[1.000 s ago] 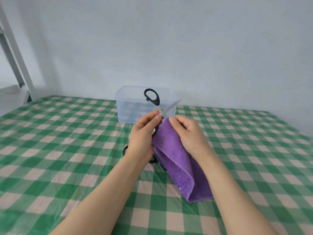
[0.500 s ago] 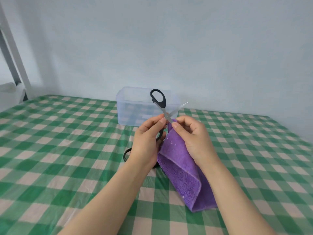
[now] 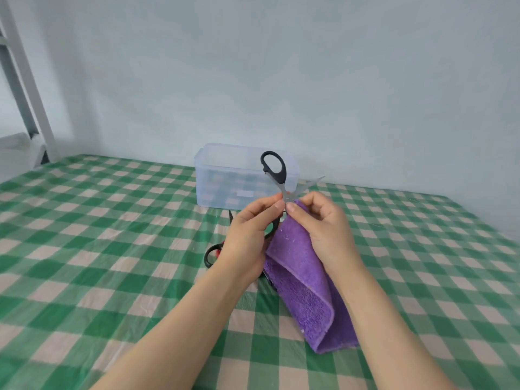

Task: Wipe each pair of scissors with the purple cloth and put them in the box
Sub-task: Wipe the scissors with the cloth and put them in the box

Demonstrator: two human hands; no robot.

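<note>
- The left hand (image 3: 247, 235) pinches the black-handled scissors (image 3: 274, 167) near the pivot between thumb and forefinger; the blades are spread open and one loop handle is raised in front of the box
- The right hand (image 3: 323, 223) has its thumb and curled fingers closed on the top of the purple cloth (image 3: 301, 285), held against a blade just beside the pivot; the rest of the cloth hangs down to the table
- Wiping of this pair looks under way, and it has yet to go into the box (image 3: 225, 175), which stands near the far edge of the table (image 3: 112, 249); no scissors show through its walls
- A second pair (image 3: 212, 253), black loops with some red, lies on the table under the left hand, seemingly unwiped
- The cloth is thick, fuzzy pile with a stitched hem, folded double; the blades are thin grey metal and the handles smooth plastic; the box is translucent with rounded corners; the table cover is a glossy green-and-cream check
</note>
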